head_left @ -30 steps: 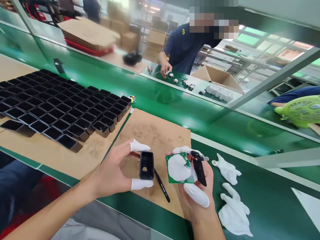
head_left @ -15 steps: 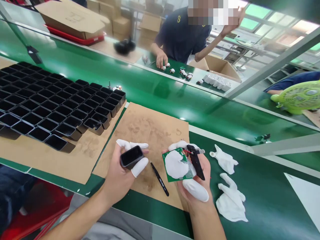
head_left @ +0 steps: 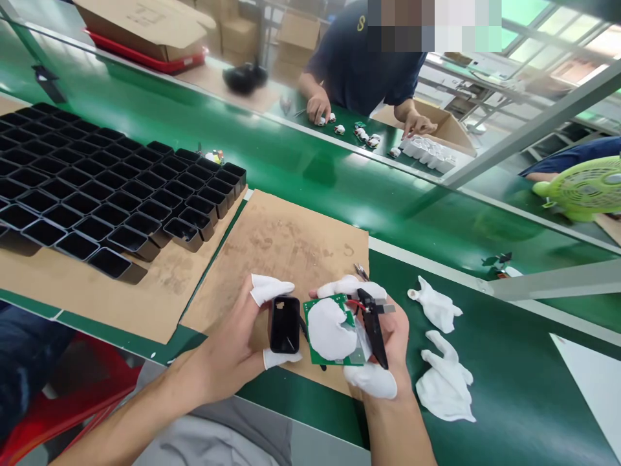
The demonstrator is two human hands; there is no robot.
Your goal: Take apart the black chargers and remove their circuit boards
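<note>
The left hand [head_left: 233, 349] pinches 1 small black plastic housing [head_left: 284, 323]; the right hand [head_left: 383, 343] grips a green circuit board [head_left: 334, 330], apparently not yet inserted.

The left hand [head_left: 233, 353] has brought the black housing [head_left: 284, 324] rightward, so it now stands just beside the green circuit board [head_left: 334, 329] held in the right hand [head_left: 383, 343]; a second ago the two were clearly apart. The housing, lying tilted half a second ago, is upright again between white-capped fingers [head_left: 272, 288]. The black pen on the cardboard mat [head_left: 291, 246] is now almost hidden behind the hands. Across the surface, the co-worker's raised hand [head_left: 420, 123] has dropped to the white tray [head_left: 431, 154].
</note>
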